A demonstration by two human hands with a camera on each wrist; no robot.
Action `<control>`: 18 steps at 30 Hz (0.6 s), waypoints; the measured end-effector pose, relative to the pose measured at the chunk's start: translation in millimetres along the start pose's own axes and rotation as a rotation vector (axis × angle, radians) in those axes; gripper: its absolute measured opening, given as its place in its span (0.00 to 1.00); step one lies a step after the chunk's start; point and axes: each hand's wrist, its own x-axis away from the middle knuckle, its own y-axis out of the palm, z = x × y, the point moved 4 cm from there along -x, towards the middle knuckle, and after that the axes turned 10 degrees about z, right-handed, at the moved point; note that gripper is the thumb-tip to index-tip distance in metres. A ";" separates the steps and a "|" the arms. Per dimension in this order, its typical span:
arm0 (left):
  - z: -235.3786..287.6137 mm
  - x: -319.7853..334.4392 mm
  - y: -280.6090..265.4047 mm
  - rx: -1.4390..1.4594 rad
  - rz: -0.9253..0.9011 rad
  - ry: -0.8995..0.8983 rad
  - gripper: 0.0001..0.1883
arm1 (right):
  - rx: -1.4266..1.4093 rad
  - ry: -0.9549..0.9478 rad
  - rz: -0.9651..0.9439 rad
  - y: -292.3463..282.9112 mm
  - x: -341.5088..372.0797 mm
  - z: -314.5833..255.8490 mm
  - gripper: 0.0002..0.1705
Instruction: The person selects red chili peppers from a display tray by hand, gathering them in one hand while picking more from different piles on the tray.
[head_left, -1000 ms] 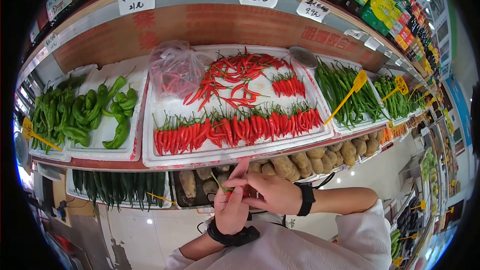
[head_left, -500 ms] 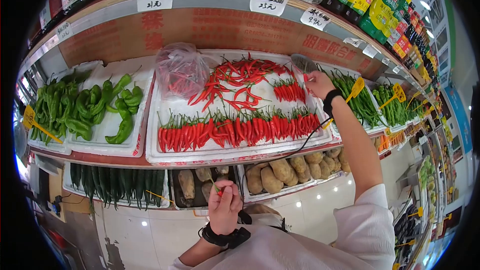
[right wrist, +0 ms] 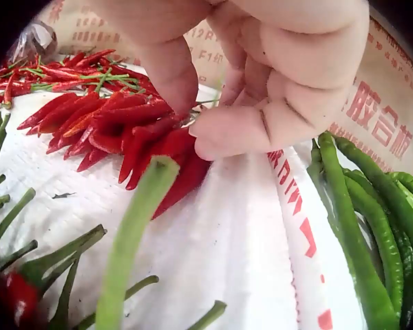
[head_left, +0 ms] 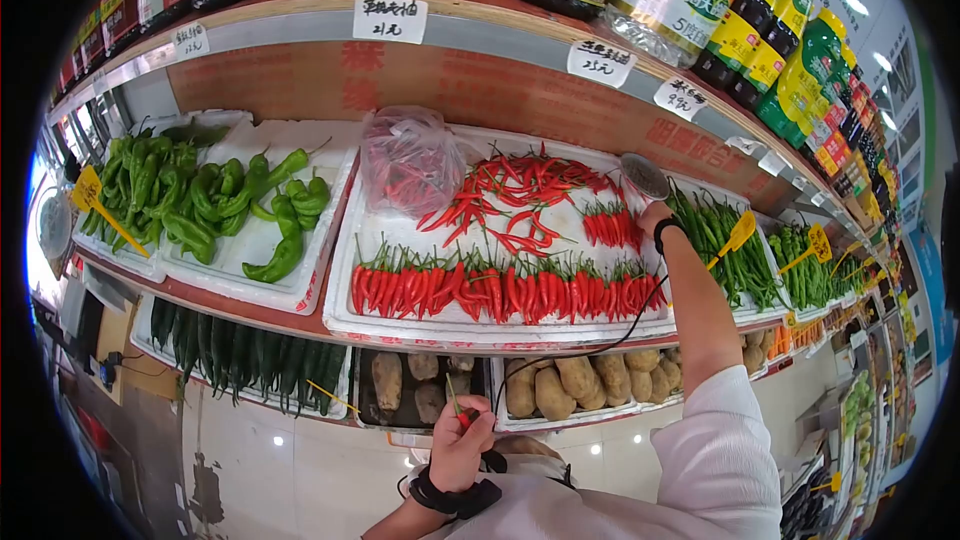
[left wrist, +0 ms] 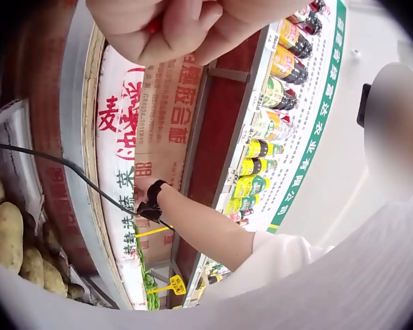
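Note:
My left hand (head_left: 459,450) grips a red chili (head_left: 467,418) with its green stem sticking up, below the tray front. In the left wrist view curled fingers (left wrist: 186,34) cover most of it, leaving a bit of red (left wrist: 153,26). Over the right end of the white foam tray (head_left: 500,337), my right hand (head_left: 655,214) is at the short row of red chilies (head_left: 611,228). Up close, the right thumb and finger (right wrist: 261,124) pinch at the stem end of a chili (right wrist: 184,187) lying against that row. A long row of chilies (head_left: 500,294) lines the front.
A plastic bag of chilies (head_left: 408,165) lies at the tray's back left, a round metal dish (head_left: 643,177) at its back right. Green peppers (head_left: 289,240) and long green chilies (head_left: 728,250) flank it. Potatoes (head_left: 577,378) sit below; a black cable (head_left: 625,338) crosses the front.
My right hand has left the left hand and reached out to the short chili row. The left hand still holds its chili. The head view has shifted, showing more of the bottle shelf.

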 end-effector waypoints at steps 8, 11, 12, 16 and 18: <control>0.6 -5.6 -2.9 -0.015 -0.030 -0.035 0.08 | -0.620 -0.188 0.078 -136.2 54.2 -81.7 0.14; -0.6 -7.0 2.6 0.001 -0.037 -0.041 0.07 | -0.746 -0.489 -0.075 -160.1 91.4 -148.6 0.20; -0.6 -6.8 3.3 -0.012 -0.054 -0.041 0.06 | -0.702 -0.470 -0.170 -167.7 102.6 -167.4 0.20; 3.0 -2.6 0.8 -0.010 -0.074 -0.030 0.06 | -0.502 -0.544 -0.128 -151.1 112.1 -204.2 0.26; 5.2 -0.3 -4.5 -0.007 -0.059 -0.014 0.06 | -0.506 -0.550 -0.194 -148.1 112.5 -216.0 0.32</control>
